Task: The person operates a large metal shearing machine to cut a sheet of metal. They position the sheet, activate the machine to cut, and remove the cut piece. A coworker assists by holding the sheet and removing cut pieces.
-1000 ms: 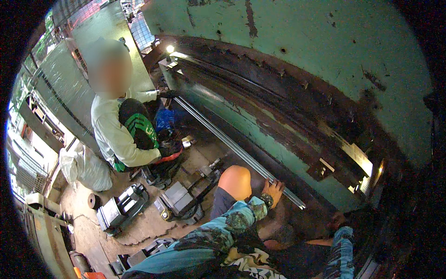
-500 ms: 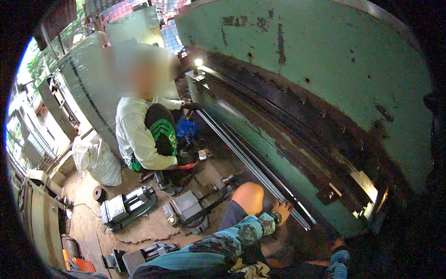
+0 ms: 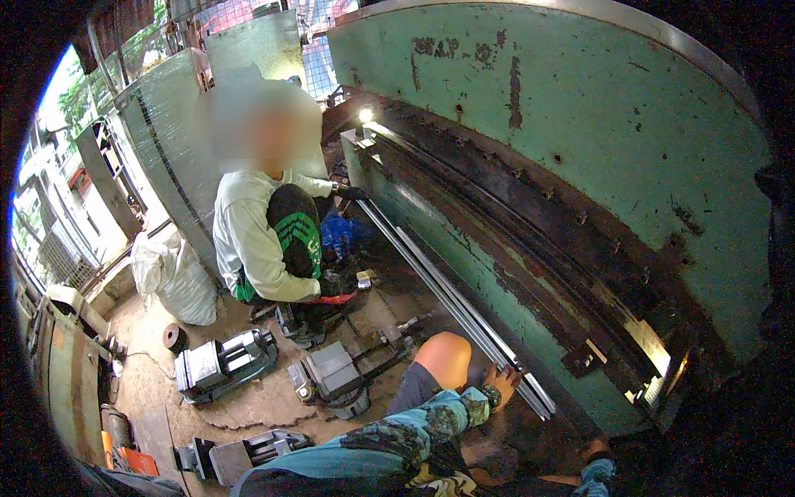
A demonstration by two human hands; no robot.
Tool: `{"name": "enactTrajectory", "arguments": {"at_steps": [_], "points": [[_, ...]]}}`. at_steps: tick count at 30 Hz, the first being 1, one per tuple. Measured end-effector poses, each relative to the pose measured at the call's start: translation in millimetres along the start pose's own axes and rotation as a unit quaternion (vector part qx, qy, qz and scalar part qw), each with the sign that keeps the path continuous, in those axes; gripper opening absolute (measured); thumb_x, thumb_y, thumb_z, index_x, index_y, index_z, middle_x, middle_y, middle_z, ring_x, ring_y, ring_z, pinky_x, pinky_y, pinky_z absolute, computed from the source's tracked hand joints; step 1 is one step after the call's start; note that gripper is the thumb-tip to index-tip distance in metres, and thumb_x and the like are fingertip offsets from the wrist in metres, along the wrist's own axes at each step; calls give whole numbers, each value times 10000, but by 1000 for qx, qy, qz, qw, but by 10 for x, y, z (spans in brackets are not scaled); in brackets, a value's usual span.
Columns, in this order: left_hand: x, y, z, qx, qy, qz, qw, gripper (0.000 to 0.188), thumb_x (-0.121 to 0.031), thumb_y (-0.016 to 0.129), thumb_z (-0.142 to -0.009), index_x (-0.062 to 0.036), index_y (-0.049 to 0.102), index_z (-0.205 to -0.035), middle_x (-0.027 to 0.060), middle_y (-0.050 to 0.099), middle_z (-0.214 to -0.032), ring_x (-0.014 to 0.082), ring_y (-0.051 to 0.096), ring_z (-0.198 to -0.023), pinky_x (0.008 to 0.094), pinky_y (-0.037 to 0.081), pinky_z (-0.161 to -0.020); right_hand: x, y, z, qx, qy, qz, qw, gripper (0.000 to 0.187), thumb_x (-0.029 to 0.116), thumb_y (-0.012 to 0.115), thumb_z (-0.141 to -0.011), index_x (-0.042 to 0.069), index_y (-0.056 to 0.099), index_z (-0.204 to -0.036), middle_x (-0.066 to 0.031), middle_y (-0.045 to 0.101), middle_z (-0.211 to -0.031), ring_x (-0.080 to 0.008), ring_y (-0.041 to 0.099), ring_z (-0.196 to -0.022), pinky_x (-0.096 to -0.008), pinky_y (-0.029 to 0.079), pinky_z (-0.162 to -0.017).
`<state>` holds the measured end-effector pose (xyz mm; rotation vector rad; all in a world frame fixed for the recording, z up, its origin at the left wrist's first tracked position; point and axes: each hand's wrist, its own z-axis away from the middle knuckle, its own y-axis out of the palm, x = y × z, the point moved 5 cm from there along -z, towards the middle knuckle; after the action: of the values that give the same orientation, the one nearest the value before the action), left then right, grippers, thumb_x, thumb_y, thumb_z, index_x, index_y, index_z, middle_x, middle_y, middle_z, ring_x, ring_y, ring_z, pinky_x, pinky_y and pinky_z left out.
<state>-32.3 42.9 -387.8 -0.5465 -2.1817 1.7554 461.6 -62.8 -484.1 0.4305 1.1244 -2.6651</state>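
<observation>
Long thin metal strips (image 3: 443, 284) lie side by side along the foot of a green machine, running from the co-worker's far hand to me. Near their close end, my left hand (image 3: 501, 386) has its fingers bent over them, gripping from the left side. A patterned blue sleeve covers that forearm. Low at the right, my right hand (image 3: 595, 450) is in deep shadow below the strip ends, and its fingers cannot be made out. The co-worker's gloved hand (image 3: 351, 192) is at the far end of the strips.
The green machine (image 3: 609, 91) with a dark bed fills the right side. A co-worker (image 3: 252, 240) crouches ahead. Grey machine vises (image 3: 225, 364) stand on the floor at left, near a white sack (image 3: 175, 282). A lamp (image 3: 365, 116) shines at the far end.
The strip nearest the machine, which lay apart, is now close against the others. My left hand stays at the near end. The view has shifted slightly.
</observation>
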Motion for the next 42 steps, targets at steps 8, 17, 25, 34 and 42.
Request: {"name": "enactTrajectory", "arguments": {"at_steps": [8, 17, 25, 34, 42], "points": [[-39, -18, 30, -17, 3, -28, 999, 430, -263, 564, -941, -137, 610, -1350, 100, 576, -1328, 308, 513, -1336, 675, 362, -1121, 146, -443, 550, -2, 37, -140, 989, 780, 721, 516, -912, 170, 583, -1460, -99, 550, -1514, -325, 461, -1436, -523, 277, -1247], [-22, -223, 51, -33, 16, -22, 999, 433, -217, 563, -934, -151, 632, -1356, 92, 632, -1299, 311, 548, -1311, 746, 360, -1074, 152, -285, 330, 2, -21, -45, 999, 774, 717, 537, -898, 226, 548, -1496, -91, 558, -1513, -372, 522, -1379, -468, 284, -1256], [-44, -15, -7, 16, 44, -196, 980, 519, -219, 515, -964, -91, 521, -1466, 123, 572, -1436, 354, 465, -1413, 725, 298, -1125, 183, -489, 631, -26, 73, -137, 987, 726, 687, 640, -865, 252, 601, -1446, -114, 567, -1497, -400, 555, -1336, -484, 445, -1152], [-2, 216, -40, 82, -15, -25, 996, 575, -218, 495, -984, -75, 437, -1538, 143, 515, -1527, 365, 409, -1472, 731, 246, -1159, 180, -593, 723, -65, 88, -174, 979, 796, 681, 729, -801, 225, 599, -1440, -105, 610, -1451, -377, 588, -1311, -485, 479, -1118], [-37, 7, 14, 72, 19, 26, 997, 629, -222, 522, -960, -61, 405, -1557, 151, 527, -1514, 377, 428, -1455, 722, 275, -1146, 279, -618, 670, -68, -34, -43, 996, 730, 683, 644, -873, 209, 609, -1428, -127, 642, -1400, -381, 602, -1289, -477, 497, -1099]]}}
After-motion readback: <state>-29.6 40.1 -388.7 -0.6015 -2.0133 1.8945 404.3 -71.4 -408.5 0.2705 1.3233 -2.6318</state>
